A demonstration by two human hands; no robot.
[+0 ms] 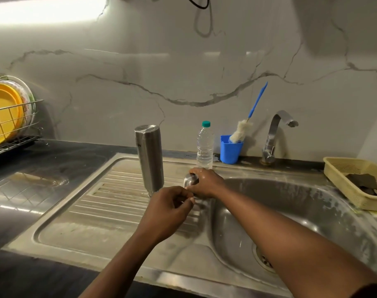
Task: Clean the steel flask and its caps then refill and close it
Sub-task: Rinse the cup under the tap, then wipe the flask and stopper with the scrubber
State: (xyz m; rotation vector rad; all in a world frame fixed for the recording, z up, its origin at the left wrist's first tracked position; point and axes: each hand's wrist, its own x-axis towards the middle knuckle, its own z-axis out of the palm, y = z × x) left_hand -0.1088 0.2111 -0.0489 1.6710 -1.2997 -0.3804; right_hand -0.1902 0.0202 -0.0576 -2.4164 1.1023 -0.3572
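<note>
Head view, the only one. Centre of frame: steel flask (150, 157) standing mouth-down, flat base up, on the ribbed drainboard (110, 190) of the sink. Just right of it, right hand (206, 182) reaching in from lower right, fingers curled over and gripping a steel cap (190, 179), held above the edge between drainboard and sink bowl (290, 211). Left hand (168, 211) coming up from bottom centre, just below and touching the right hand, fingers curled with thumb and forefinger tips together by the cap's lower rim; cannot tell whether anything is pinched there. Behind the hands, against the marble wall: clear plastic water bottle (204, 145) with a green top, upright; beside it to the right a blue cup (230, 149) with a bottle brush (241, 131) leaning in it, fluffy head down, blue handle pointing up. Right of that, steel tap (273, 138), spout turned right, no water running. Right edge of frame: pale yellow basket (342, 181) on the sink rim, dark scrub pad (363, 182) inside. Far left: wire dish rack (11, 125) on the dark counter (32, 164), yellow plate (2, 112) standing on edge in it with more plates behind. Wet patches on the counter and the drainboard.
</note>
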